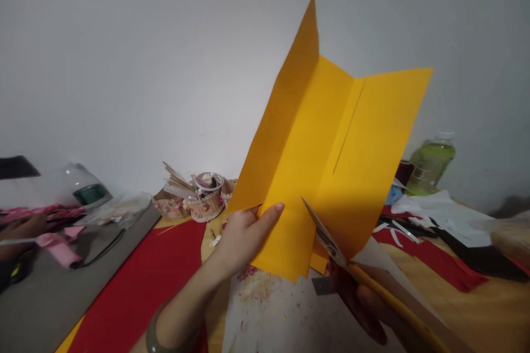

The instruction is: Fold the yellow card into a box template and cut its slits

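Note:
A folded sheet of yellow card (306,160) is held up, its creased panels standing at angles and a thin slit or line running down the right panel. My left hand (248,234) grips its lower left part, thumb on the front and fingers behind. Scissors (329,242) with a yellow handle are in my right hand (376,298), which is shaded and blurred. One blade lies across the front of the card near its lower edge, beside a cut there. The other blade is hidden, so how wide the scissors stand cannot be told.
Red card (144,281) and a grey board (49,292) lie at left, near another person's hand (22,231). Decorated pots (206,204) stand against the wall. A white board (265,320) with scraps is below. At right are a green-liquid bottle (433,162) and red strips (447,265).

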### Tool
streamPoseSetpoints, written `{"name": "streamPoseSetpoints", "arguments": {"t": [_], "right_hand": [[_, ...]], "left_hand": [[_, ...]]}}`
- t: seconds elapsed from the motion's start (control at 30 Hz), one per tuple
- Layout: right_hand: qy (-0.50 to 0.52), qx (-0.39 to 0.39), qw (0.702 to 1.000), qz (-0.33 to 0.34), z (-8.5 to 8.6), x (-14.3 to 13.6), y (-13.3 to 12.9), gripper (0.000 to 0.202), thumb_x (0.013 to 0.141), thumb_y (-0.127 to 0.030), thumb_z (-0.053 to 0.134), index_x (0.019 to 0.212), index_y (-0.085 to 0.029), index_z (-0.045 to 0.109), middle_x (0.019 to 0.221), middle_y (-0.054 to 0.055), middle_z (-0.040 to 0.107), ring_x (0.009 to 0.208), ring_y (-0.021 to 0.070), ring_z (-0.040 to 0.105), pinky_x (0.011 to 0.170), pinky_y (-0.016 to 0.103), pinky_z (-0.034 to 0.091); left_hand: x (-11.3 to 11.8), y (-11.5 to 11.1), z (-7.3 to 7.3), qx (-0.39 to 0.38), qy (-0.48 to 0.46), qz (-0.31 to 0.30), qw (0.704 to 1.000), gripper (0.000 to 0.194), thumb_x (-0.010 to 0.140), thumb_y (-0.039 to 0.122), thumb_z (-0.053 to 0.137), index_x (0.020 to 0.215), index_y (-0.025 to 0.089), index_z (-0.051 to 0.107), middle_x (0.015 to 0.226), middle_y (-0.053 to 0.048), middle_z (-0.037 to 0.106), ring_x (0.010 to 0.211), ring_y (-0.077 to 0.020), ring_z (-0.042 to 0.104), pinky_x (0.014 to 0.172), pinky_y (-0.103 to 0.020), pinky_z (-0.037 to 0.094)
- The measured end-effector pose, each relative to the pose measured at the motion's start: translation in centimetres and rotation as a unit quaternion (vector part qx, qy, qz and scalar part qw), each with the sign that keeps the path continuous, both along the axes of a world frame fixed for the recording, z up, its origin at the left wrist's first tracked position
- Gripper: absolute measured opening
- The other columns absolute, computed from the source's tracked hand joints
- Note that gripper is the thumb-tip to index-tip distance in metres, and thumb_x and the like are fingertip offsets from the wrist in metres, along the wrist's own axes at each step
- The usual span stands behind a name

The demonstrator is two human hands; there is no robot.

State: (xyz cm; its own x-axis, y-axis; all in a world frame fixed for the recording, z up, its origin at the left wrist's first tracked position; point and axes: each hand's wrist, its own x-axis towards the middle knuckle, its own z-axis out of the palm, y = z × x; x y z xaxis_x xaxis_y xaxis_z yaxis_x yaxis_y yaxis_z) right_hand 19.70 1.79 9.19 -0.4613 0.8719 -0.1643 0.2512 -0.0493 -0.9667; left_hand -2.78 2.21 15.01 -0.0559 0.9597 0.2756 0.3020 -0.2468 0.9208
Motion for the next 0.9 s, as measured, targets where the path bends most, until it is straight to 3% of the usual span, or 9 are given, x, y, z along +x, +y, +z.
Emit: {"name": "streamPoseSetpoints", "arguments": {"t": [0.4, 0.6, 0.7, 0.8, 0.9], "right_hand": [[-0.012, -0.007, 1.0, 0.006, -0.4, -0.4, 0.1, 0.018, 0.067, -0.038, 0.063, 0.074, -0.022, 0.056, 0.047, -0.005, 0.044, 0.033, 0.0076, 0.038, 0.037, 0.022, 0.028], [-0.008, -0.002, 1.0, -0.014, -0.4, -0.5, 0.0, 0.017, 0.067, -0.035, 0.064, 0.073, -0.021, 0.057, 0.044, -0.006, 0.044, 0.03, 0.0071, 0.038, 0.035, 0.021, 0.029], [0.004, 0.011, 0.999, -0.031, -0.4, -0.6, -0.2, 0.016, 0.067, -0.034, 0.065, 0.072, -0.02, 0.058, 0.043, -0.007, 0.044, 0.03, 0.0073, 0.04, 0.034, 0.02, 0.029], [0.021, 0.037, 0.997, -0.057, -0.7, -0.9, -0.8, 0.016, 0.074, -0.035, 0.06, 0.07, -0.02, 0.059, 0.047, -0.006, 0.048, 0.031, 0.0067, 0.041, 0.032, 0.018, 0.028], [0.045, 0.078, 0.992, -0.089, -1.4, -1.3, -1.9, 0.023, 0.086, -0.037, 0.051, 0.076, -0.019, 0.062, 0.055, -0.005, 0.053, 0.038, 0.0074, 0.048, 0.036, 0.019, 0.036]], "left_hand": [[-0.2, 0.0, 0.0, -0.01, -0.039, -0.01, 0.999, 0.034, 0.082, 0.046, 0.056, 0.084, 0.014, 0.066, 0.089, -0.01, 0.07, 0.072, -0.0191, 0.067, 0.063, -0.027, 0.053], [-0.1, 0.1, 0.0, -0.003, -0.082, -0.03, 0.996, 0.03, 0.081, 0.042, 0.058, 0.091, 0.015, 0.067, 0.092, -0.011, 0.071, 0.096, -0.0248, 0.065, 0.067, -0.026, 0.054], [-0.2, 0.0, 0.1, -0.019, -0.086, -0.031, 0.996, 0.032, 0.08, 0.043, 0.059, 0.093, 0.015, 0.067, 0.094, -0.01, 0.071, 0.098, -0.0255, 0.065, 0.068, -0.026, 0.054], [-0.2, 0.0, 0.2, -0.033, -0.087, -0.013, 0.996, 0.035, 0.078, 0.046, 0.061, 0.09, 0.014, 0.068, 0.093, -0.01, 0.072, 0.094, -0.0261, 0.066, 0.067, -0.027, 0.053], [-0.1, 0.2, 0.3, -0.028, -0.115, 0.03, 0.992, 0.033, 0.071, 0.044, 0.067, 0.085, 0.013, 0.068, 0.082, -0.009, 0.072, 0.089, -0.0272, 0.066, 0.066, -0.028, 0.053]]}}
